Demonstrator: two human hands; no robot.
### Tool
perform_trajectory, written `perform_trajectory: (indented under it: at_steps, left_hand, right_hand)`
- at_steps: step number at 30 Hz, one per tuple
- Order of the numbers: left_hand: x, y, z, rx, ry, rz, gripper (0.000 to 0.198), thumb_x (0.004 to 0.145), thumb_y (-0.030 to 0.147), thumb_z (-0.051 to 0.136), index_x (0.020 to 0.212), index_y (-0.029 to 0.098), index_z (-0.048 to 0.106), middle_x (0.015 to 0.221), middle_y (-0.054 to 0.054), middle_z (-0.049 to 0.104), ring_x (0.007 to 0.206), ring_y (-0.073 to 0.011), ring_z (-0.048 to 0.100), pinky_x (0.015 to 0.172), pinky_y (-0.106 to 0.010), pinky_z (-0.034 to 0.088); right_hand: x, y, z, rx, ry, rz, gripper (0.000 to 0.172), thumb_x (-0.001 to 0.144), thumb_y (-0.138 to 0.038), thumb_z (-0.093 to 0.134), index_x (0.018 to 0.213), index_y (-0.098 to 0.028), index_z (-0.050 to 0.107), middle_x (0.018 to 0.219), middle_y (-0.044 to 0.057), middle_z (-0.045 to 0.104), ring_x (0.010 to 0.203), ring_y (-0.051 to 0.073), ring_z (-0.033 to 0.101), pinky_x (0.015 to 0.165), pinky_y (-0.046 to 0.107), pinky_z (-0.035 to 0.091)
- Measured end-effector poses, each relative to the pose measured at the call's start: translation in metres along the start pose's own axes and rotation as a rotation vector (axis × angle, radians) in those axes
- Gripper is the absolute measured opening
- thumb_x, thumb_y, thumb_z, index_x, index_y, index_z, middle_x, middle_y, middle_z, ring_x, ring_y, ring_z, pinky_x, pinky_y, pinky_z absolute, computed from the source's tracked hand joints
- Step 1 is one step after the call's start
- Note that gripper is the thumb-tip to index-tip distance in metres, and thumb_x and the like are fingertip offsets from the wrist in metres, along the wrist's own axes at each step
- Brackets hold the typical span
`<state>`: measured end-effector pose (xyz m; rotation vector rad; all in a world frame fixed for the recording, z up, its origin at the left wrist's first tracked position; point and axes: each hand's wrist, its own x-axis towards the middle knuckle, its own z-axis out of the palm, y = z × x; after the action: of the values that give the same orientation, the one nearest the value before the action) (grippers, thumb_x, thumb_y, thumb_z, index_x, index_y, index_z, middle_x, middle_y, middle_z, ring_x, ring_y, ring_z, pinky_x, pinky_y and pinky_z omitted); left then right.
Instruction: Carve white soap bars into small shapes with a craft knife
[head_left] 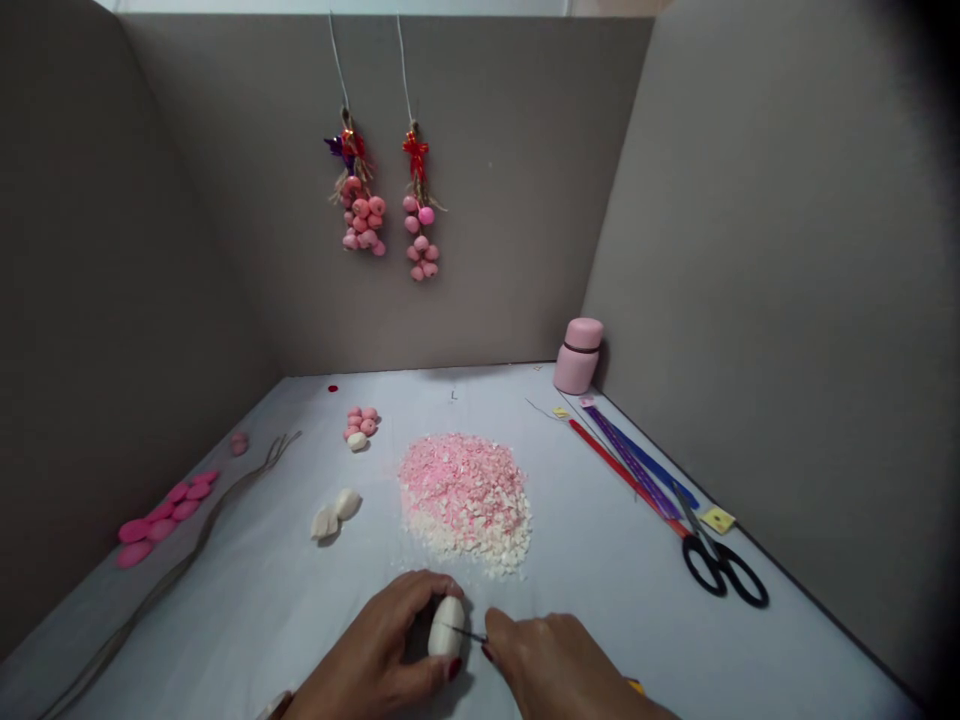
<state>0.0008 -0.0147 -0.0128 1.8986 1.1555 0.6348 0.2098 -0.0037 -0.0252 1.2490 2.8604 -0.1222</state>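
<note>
Near the front edge of the table, my left hand (397, 645) grips a white oval bar of soap (448, 628) between thumb and fingers, standing it on end. My right hand (551, 655) is closed around a knife (471, 635), whose thin dark blade lies against the soap's face. Most of the knife's handle is hidden in the fist; a bit of yellow shows by the wrist. Just beyond my hands lies a heap of pink and white shavings (465, 495). Left of the heap are two white carved lumps (336, 515).
Small pink balls (361, 424) sit farther back. At left lie bright pink oval pieces (161, 515) and long twine strands (202, 530). At right are black-handled scissors (724, 572), red, purple and blue ribbons (630, 460) and a pink flask (577, 358). Two pink-ball garlands (364, 215) hang on the back panel.
</note>
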Motion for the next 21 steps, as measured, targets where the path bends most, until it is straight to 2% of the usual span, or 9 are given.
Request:
perform_trajectory:
  at_steps: [4,7,13,15,21]
  left_hand:
    - [0.000,-0.001,0.000,-0.006,-0.005,-0.006,0.041,0.075,0.018,0.064,0.113,0.026,0.055,0.110,-0.006,0.065,0.099,-0.0265,0.059,0.086,-0.039,0.045]
    - [0.001,-0.004,0.000,-0.008,-0.001,-0.014,0.041,0.074,0.017,0.064,0.114,0.025,0.054,0.108,-0.006,0.065,0.097,-0.0263,0.059,0.085,-0.039,0.045]
    - [-0.001,-0.002,0.001,0.024,0.003,0.022,0.044,0.074,0.017,0.064,0.116,0.025,0.053,0.113,-0.007,0.063,0.102,-0.0266,0.058,0.088,-0.039,0.044]
    - [-0.001,0.001,0.001,0.032,0.015,0.031,0.041,0.074,0.017,0.065,0.112,0.025,0.054,0.108,-0.006,0.064,0.098,-0.0252,0.059,0.086,-0.037,0.045]
    - [0.003,0.004,0.002,0.024,0.017,0.005,0.036,0.072,0.015,0.066,0.106,0.024,0.056,0.099,-0.004,0.064,0.087,-0.0219,0.058,0.077,-0.034,0.045]
  right_hand:
    - [0.003,0.003,-0.016,-0.015,-0.066,-0.045,0.017,0.071,-0.011,0.062,0.081,-0.022,0.053,0.060,-0.001,0.068,0.045,0.019,0.063,0.038,0.030,0.012]
    - [0.006,0.007,-0.022,-0.014,-0.055,-0.101,0.020,0.068,-0.011,0.065,0.082,-0.022,0.054,0.062,-0.001,0.069,0.047,0.019,0.064,0.039,0.031,0.010]
    - [0.008,0.008,-0.010,-0.002,-0.036,-0.096,0.011,0.076,-0.014,0.060,0.081,-0.021,0.053,0.059,-0.001,0.068,0.044,0.019,0.063,0.038,0.031,0.010]
    - [0.007,0.008,-0.006,0.004,-0.012,-0.101,0.010,0.078,-0.015,0.058,0.080,-0.021,0.051,0.059,-0.001,0.068,0.044,0.019,0.063,0.038,0.031,0.010]
    - [0.006,0.009,-0.011,0.008,-0.085,-0.122,0.016,0.071,-0.010,0.058,0.081,-0.020,0.051,0.065,0.001,0.071,0.049,0.023,0.067,0.038,0.032,0.009]
